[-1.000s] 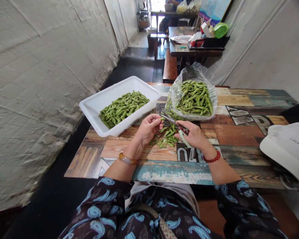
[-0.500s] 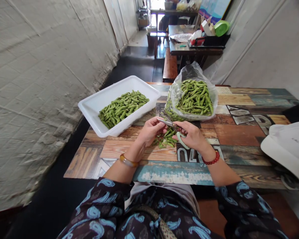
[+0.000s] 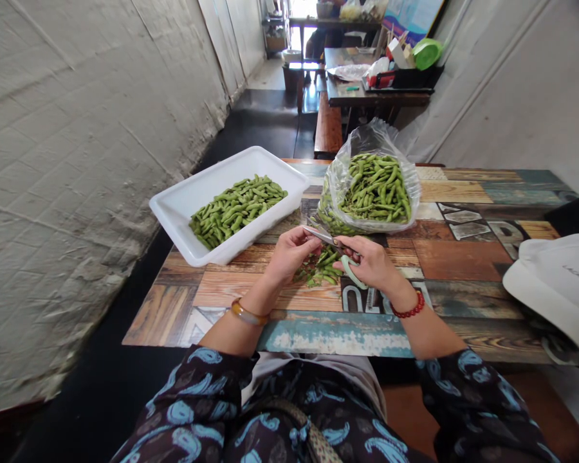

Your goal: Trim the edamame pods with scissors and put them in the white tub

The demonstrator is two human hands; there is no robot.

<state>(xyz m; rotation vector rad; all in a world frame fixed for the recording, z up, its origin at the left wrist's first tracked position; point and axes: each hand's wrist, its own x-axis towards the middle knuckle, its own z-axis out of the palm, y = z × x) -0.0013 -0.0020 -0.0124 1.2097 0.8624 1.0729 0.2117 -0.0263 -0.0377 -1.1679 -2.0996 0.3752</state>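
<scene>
My right hand [image 3: 372, 262] grips a pair of scissors [image 3: 351, 272] with pale green handles; the blades reach left, and appear slightly parted, to the fingertips of my left hand [image 3: 290, 252]. Those left fingers are pinched together at the blades, and whatever is between them is hidden. Beneath both hands a small heap of green soybean pods [image 3: 325, 271] with trimmings lies on the table. To the left stands a white plastic tub [image 3: 172, 212] partly filled with pods [image 3: 236, 211]. Behind my hands, a clear plastic bag [image 3: 336, 186] gapes around more pods [image 3: 379, 188].
The patchwork-patterned wooden table [image 3: 463, 260] carries a white cap [image 3: 554, 283] at its right end. A rough white wall [image 3: 87, 148] runs along the left. Farther off are a bench [image 3: 329, 125] and another table [image 3: 361, 96] with a green bowl [image 3: 427, 53].
The whole view has shifted very slightly. Both hands and the scissors keep almost the same position, with the left fingers still pinched by the blades.
</scene>
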